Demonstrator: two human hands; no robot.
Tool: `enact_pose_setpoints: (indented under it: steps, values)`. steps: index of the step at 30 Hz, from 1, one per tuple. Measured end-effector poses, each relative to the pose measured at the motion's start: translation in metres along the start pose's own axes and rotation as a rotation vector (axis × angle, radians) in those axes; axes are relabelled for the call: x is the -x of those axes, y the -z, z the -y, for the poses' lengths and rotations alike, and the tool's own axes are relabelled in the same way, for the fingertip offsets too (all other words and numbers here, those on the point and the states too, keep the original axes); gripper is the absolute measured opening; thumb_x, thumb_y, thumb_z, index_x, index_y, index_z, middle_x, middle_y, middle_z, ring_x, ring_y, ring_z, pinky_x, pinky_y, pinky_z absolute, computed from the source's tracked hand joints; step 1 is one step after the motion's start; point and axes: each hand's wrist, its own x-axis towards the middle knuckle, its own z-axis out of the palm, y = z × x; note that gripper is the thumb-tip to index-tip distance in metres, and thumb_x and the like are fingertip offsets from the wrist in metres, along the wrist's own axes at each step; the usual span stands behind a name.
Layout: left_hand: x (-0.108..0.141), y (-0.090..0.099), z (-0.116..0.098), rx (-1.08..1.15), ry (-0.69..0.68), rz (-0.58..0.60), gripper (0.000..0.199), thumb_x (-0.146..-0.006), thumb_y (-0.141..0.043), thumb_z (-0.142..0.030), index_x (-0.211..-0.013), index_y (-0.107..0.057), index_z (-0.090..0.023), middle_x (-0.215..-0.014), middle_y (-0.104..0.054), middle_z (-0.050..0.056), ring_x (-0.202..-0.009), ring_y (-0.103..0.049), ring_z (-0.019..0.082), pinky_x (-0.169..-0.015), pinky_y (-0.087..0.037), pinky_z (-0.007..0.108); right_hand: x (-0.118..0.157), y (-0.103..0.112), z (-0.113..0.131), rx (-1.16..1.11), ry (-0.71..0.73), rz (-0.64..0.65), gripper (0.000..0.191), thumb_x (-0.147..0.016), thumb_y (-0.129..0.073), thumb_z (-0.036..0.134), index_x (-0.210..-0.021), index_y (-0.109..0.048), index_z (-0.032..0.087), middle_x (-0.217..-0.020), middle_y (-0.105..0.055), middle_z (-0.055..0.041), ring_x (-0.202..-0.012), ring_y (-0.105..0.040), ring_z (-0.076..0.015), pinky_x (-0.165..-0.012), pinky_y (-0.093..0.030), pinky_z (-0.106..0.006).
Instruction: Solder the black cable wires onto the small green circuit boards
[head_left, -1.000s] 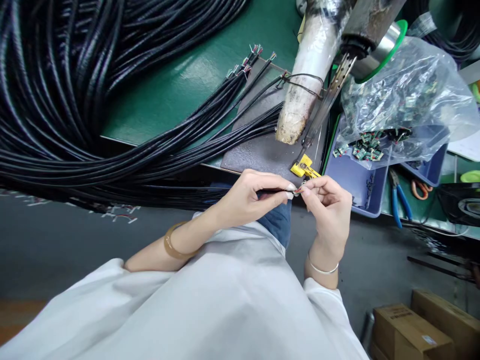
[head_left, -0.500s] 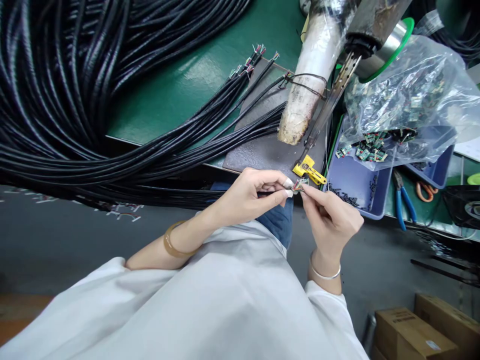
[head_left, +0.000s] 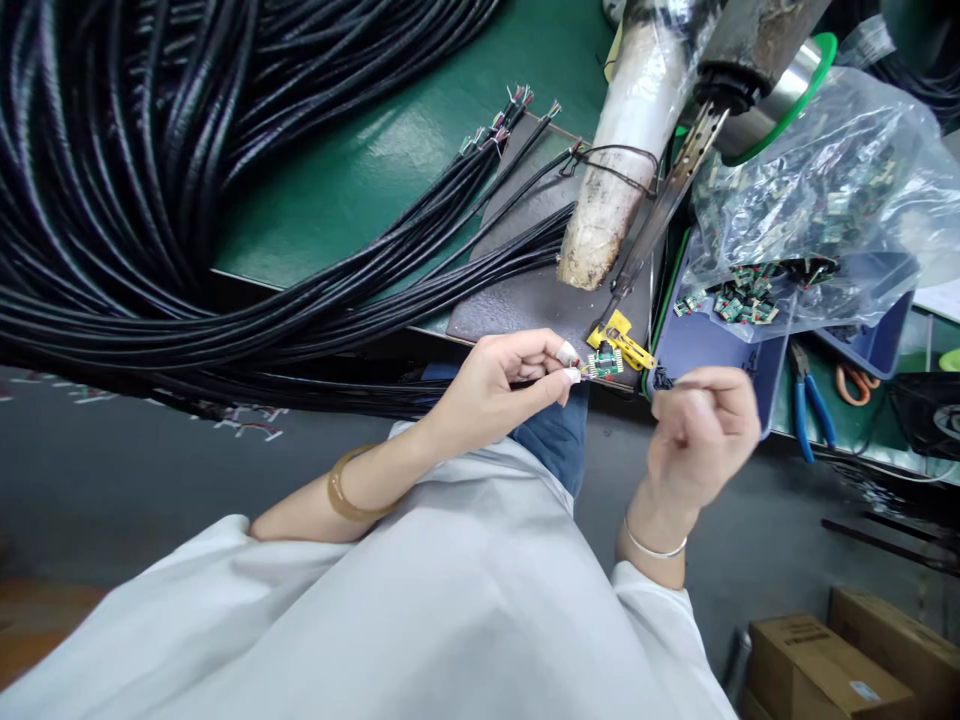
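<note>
While the left hand [head_left: 504, 395] pinches wires [head_left: 583, 371] by the board [head_left: 604, 362] at the desk's [head_left: 360, 170] near edge, the right hand [head_left: 701, 440] curls apart by the tray [head_left: 694, 347]. If it holds anything, I cannot tell.

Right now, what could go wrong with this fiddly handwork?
The green circuit board juts past the left fingers, beside thin wires; a slip might bend those. The soldering iron points down nearby; if hot, it could burn skin. The blurred right fingers are near the tray; bumping it might scatter small black parts.
</note>
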Motion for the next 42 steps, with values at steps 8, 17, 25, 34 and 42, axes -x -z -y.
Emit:
enact_pose_setpoints:
  steps: [8,17,25,34,42]
  values:
    - [-0.005,0.0,0.0,0.04,0.082,-0.024,0.01,-0.081,-0.07,-0.021,-0.082,-0.062,-0.015,-0.064,-0.056,-0.003,-0.054,-0.048,0.005,-0.05,-0.04,0.016,0.006,-0.011,0.011,0.368,0.22,-0.086,0.014,-0.09,-0.066,0.015,-0.1,-0.063,0.024,-0.096,-0.078,0.0004,-0.073,-0.077,-0.0147,-0.061,-0.063,-0.026]
    - [-0.013,0.0,-0.003,-0.019,0.068,-0.003,0.011,-0.084,-0.064,-0.019,-0.074,-0.062,-0.013,-0.056,-0.044,-0.006,-0.049,-0.034,0.004,-0.045,-0.029,0.016,-0.001,-0.015,-0.004,0.481,0.273,0.209,0.011,-0.086,-0.068,0.013,-0.088,-0.064,0.023,-0.107,-0.078,-0.0035,-0.104,-0.075,-0.0204,-0.087,-0.065,-0.035]
    - [-0.025,0.0,-0.004,-0.02,0.058,-0.03,0.014,-0.083,-0.063,-0.02,-0.071,-0.063,-0.013,-0.055,-0.053,-0.003,-0.047,-0.044,0.005,-0.048,-0.035,0.017,-0.007,-0.016,-0.004,0.457,0.264,0.242,0.013,-0.086,-0.065,0.011,-0.084,-0.06,0.023,-0.106,-0.078,-0.0048,-0.112,-0.073,-0.0244,-0.089,-0.065,-0.039]
    - [-0.033,-0.002,-0.009,-0.055,0.002,-0.087,0.016,-0.077,-0.063,-0.015,-0.062,-0.062,-0.013,-0.054,-0.055,-0.003,-0.048,-0.046,0.005,-0.048,-0.037,0.017,-0.014,-0.016,0.0,0.478,0.252,0.263,0.014,-0.085,-0.065,0.01,-0.084,-0.06,0.023,-0.118,-0.076,-0.0067,-0.111,-0.074,-0.0237,-0.083,-0.066,-0.034]
    - [-0.034,-0.005,-0.011,-0.087,-0.082,-0.139,0.012,-0.077,-0.064,-0.014,-0.066,-0.064,-0.013,-0.059,-0.057,-0.003,-0.05,-0.045,0.005,-0.046,-0.036,0.016,-0.017,-0.017,0.004,0.469,0.237,0.251,0.014,-0.085,-0.066,0.01,-0.084,-0.062,0.024,-0.126,-0.073,-0.0059,-0.092,-0.078,-0.0191,-0.078,-0.066,-0.033]
